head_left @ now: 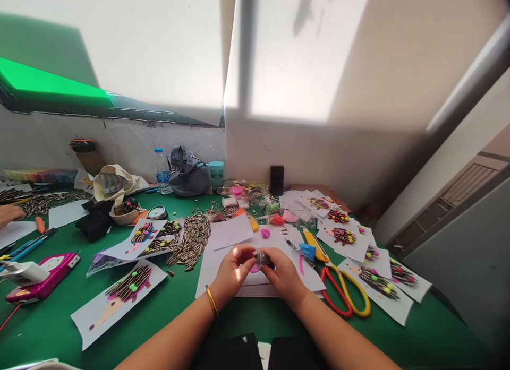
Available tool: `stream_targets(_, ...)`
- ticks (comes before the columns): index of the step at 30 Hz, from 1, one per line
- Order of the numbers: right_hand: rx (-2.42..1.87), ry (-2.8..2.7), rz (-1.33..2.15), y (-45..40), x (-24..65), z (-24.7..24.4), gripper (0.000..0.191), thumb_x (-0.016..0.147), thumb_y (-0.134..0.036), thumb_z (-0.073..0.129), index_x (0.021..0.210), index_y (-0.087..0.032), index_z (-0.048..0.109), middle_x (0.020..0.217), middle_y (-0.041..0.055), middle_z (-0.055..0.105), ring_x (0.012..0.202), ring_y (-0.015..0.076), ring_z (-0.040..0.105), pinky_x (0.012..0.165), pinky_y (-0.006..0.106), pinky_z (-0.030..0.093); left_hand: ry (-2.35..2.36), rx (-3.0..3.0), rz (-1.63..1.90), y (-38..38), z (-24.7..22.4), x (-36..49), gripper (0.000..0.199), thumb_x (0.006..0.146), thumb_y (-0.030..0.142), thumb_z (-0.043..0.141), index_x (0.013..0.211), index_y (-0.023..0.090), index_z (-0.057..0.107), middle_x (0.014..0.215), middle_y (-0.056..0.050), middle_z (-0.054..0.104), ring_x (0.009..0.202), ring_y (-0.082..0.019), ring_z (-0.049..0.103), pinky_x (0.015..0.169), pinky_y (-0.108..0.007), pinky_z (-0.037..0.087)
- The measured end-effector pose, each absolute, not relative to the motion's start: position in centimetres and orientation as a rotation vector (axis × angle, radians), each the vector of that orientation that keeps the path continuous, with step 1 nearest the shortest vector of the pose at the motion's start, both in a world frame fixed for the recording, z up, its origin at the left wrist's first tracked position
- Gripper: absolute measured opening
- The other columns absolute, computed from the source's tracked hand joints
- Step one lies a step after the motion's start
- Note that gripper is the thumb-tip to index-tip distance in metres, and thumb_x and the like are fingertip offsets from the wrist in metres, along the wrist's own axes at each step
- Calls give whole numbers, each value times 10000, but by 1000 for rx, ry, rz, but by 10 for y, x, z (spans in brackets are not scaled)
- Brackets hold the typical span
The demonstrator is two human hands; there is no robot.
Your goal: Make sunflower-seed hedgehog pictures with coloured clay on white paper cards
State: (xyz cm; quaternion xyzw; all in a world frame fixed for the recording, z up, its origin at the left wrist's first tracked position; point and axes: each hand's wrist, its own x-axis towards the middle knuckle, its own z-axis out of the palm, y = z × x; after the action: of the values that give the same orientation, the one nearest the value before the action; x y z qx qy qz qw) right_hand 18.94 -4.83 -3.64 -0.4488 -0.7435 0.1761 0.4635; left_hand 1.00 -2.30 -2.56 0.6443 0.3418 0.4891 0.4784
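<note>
My left hand (236, 269) and my right hand (282, 274) meet over white paper sheets (207, 277) at the table's near middle. Between their fingertips is a small dark lump in clear wrapping (261, 258), pinched from both sides. Under the hands a bit of pink clay (254, 268) shows on the paper. Just beyond lie a blank white card (231, 232) and a magenta clay lump (265, 233). A blue clay packet (307, 251) rests right of my right hand, beside a dark pen-like tool (297, 249).
Sunflower seeds (191, 240) are heaped left of the paper. Red and yellow scissors (338, 285) lie at the right, near several hedgehog cards (378, 285). Another hedgehog card (119, 301) is at the left front. Another person's hand (10, 214) shows at the far left.
</note>
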Motion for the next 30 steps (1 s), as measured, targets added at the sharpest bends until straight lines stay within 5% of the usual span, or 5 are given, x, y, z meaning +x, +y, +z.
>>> stream_targets(15, -1021, -1922, 380, -53, 186, -29, 158, 939, -270, 547, 1071, -221, 618, 970, 64, 685, 896, 215, 619, 804, 340, 496, 827, 2028, 1413, -22, -27, 3, 117, 867, 299, 656, 914, 239, 745, 843, -37, 644, 778, -167, 634, 700, -308, 545)
stream_targets(30, -1015, -1916, 388, -55, 185, -27, 180, 940, -241, 525, 1095, -228, 615, 1012, 72, 687, 924, 212, 633, 826, 349, 515, 1011, 2186, 1357, -27, -22, 4, 139, 936, 258, 541, 844, 200, 628, 846, -43, 600, 810, -180, 578, 745, -330, 494)
